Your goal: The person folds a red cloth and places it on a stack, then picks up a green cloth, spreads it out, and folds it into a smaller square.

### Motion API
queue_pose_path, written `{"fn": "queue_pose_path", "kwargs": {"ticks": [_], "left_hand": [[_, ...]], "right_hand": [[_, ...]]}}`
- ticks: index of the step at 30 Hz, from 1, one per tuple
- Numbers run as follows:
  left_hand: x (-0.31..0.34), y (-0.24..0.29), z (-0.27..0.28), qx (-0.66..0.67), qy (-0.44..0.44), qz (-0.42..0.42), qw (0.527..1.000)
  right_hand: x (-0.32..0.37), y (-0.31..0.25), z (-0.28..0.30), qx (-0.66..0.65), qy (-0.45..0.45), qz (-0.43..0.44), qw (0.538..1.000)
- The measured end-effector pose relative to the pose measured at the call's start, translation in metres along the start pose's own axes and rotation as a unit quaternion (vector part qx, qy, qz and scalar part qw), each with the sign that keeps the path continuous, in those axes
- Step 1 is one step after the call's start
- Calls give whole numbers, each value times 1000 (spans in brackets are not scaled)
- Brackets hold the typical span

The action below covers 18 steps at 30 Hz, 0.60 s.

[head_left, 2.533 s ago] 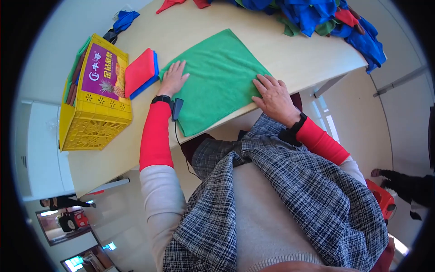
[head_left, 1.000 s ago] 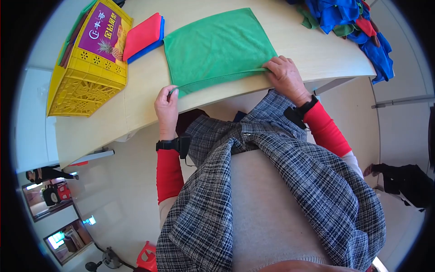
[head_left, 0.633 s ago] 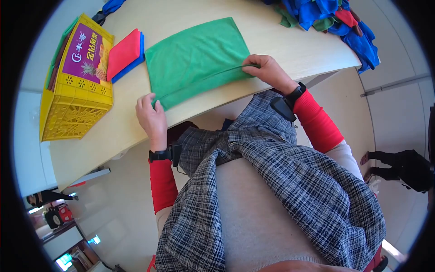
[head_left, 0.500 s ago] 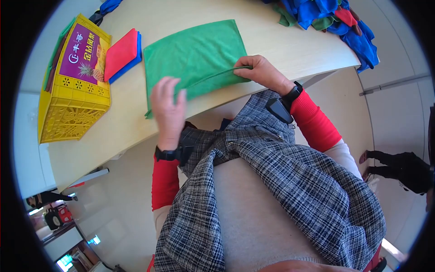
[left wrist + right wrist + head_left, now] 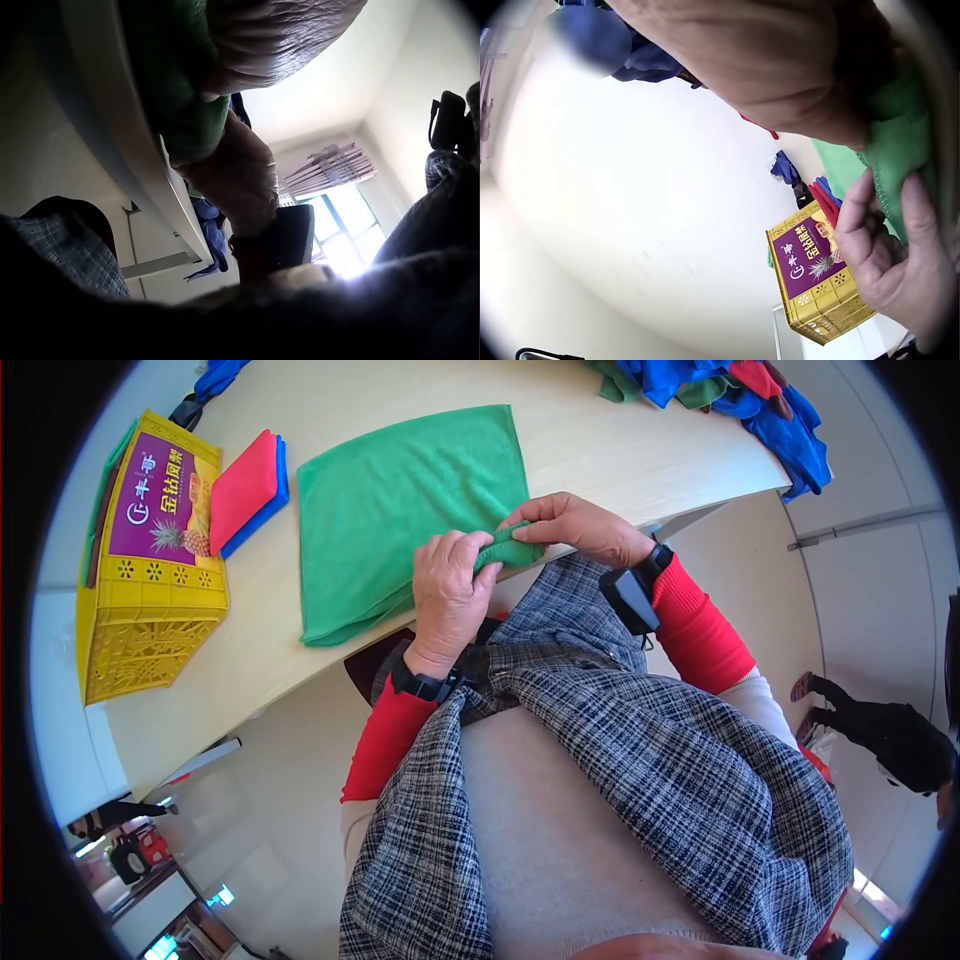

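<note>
A green cloth (image 5: 400, 500) lies on the table, its near edge folded up and bunched at the right. My left hand (image 5: 450, 585) pinches that bunched edge between thumb and fingers. Right beside it, my right hand (image 5: 585, 528) grips the same edge near the cloth's near right corner. In the right wrist view the left hand (image 5: 892, 262) pinches a stitched hem, with the right hand (image 5: 780, 67) close above. The left wrist view shows the green cloth (image 5: 191, 120) between both hands from below, at the table edge.
Left on the table (image 5: 235, 650) stands a yellow crate (image 5: 155, 625) with cloths at its far side. Next to it lie a folded red cloth (image 5: 243, 490) and a blue one (image 5: 262, 515). A pile of blue cloths (image 5: 770, 435) hangs over the far right edge. Another person (image 5: 880, 735) stands at right.
The hands first lay flat on the spread cloth, then lifted its near edge and folded it over. My left hand has let go of the left corner and moved right, beside the right hand.
</note>
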<state>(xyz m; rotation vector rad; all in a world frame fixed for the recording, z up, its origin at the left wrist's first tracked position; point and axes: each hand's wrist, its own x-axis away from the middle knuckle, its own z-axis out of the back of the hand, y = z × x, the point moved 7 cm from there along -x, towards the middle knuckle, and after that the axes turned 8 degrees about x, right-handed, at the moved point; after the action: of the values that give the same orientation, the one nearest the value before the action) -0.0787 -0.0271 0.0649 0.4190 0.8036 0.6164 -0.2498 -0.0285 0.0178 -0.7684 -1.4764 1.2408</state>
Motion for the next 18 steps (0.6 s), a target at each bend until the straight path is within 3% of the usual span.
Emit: {"fn": "queue_pose_path", "kwargs": {"ticks": [6, 9, 14, 17, 18], "left_hand": [[0, 3, 2, 35, 20, -27, 999], [1, 3, -1, 60, 29, -20, 998], [0, 9, -5, 40, -3, -13, 999], [1, 14, -1, 56, 6, -27, 998], [0, 15, 0, 64, 11, -32, 997]], "right_hand": [[-4, 0, 10, 44, 10, 2, 999], [-2, -26, 18, 285, 87, 55, 953], [-10, -53, 9, 273, 75, 22, 959], [-16, -84, 12, 240, 156, 157, 945], [-15, -86, 10, 240, 155, 159, 945]]}}
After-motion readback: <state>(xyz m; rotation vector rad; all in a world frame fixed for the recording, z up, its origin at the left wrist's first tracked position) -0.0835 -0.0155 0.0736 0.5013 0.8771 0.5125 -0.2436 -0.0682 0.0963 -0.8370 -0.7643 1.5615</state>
